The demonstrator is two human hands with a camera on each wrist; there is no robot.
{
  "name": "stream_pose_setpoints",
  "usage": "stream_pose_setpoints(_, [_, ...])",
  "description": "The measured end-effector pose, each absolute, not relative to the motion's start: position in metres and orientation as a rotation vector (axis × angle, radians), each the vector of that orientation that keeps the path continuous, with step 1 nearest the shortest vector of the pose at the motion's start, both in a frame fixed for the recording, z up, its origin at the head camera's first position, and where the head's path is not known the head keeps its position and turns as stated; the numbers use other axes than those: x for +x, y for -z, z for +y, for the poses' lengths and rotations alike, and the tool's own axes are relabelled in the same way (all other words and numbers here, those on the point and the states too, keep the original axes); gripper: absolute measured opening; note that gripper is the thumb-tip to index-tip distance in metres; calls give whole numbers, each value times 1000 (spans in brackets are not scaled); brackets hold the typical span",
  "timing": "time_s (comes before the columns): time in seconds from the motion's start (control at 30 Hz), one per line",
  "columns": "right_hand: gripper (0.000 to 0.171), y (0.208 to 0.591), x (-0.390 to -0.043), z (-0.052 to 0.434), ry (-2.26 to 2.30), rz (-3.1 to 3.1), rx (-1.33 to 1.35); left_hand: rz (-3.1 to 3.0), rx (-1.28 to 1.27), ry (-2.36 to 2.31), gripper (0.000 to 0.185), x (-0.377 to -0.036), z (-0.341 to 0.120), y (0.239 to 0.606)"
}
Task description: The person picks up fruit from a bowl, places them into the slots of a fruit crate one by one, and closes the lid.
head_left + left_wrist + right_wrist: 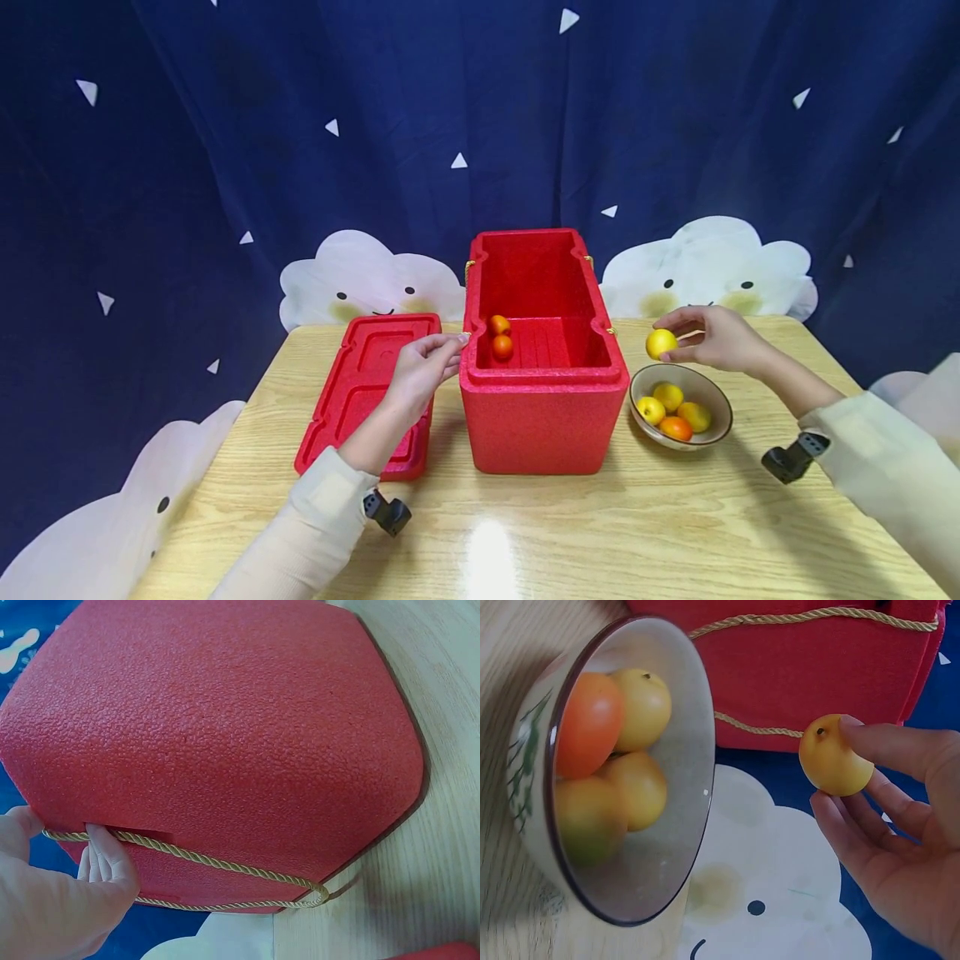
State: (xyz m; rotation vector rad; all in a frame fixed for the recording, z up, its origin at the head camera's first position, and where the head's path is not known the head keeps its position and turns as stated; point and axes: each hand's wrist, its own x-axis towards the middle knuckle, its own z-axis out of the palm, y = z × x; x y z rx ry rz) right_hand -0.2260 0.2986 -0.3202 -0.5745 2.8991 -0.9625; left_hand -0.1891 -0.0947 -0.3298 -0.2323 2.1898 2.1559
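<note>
My right hand point(716, 337) holds a round yellow fruit point(661, 343) between thumb and fingertips, above the far rim of a bowl point(639, 421). In the right wrist view the yellow fruit point(832, 761) shows a small dark stem spot. Several yellow fruits point(667, 397) and an orange-red fruit point(677, 428) lie in the bowl. My left hand point(422, 367) grips the left rim of an open red box point(540, 429), its fingers by the gold rope point(217, 862) on the box's side. Inside the box, two orange-red fruits point(502, 347) rest against the left wall.
A red lid point(375, 358) lies on the wooden table point(570, 533) left of the box, partly behind my left forearm. Behind the table hangs a dark blue curtain point(390, 150) with white cloud shapes point(705, 258). The bowl stands close to the box's right side.
</note>
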Motion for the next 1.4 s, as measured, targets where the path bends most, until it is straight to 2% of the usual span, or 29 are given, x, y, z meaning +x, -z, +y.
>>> stream_pose_setpoints(0.43, [48,316,-229,293,1036,2844,-521,2200,-253,-2128,33,-187,-95,329])
stream_pose_setpoints(0.83, [47,317,-233,291,1219,2784,-627,2202,-274,-2113,34,-187,-95,329])
stream_pose_setpoints(1.4, [49,304,-240,280,1272,2769,-605,2208,-263,-2120,36,-187,-94,328])
